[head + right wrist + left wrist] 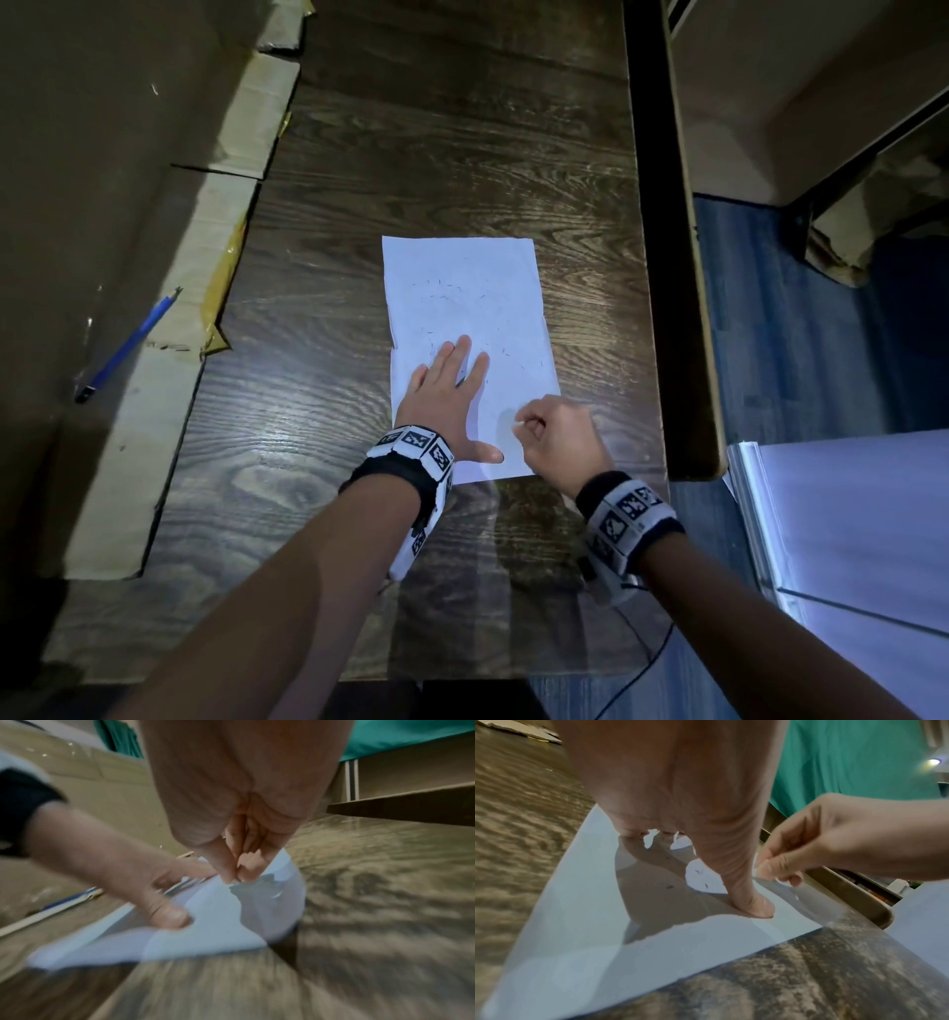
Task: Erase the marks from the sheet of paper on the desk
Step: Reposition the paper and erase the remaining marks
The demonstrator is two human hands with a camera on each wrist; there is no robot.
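A white sheet of paper [462,288] lies on the dark wooden desk [411,154], with short dark pencil marks [441,288] scattered over its middle. My left hand [447,390] lies flat on the sheet's near left part, fingers spread, and the thumb [754,906] presses the paper [577,923] down. My right hand [534,429] hovers at the sheet's near right corner, its thumb and fingers pinching a small whitish eraser [518,424] that is mostly hidden. In the right wrist view the fingertips [231,876] point down at the paper [218,923]; that view is blurred.
A blue pencil [128,344] lies on flattened cardboard [154,411] along the desk's left side. The desk's right edge [688,308] runs close to the sheet. A pile of white sheets [847,514] sits lower right, and a thin cable [642,658] hangs off the near edge.
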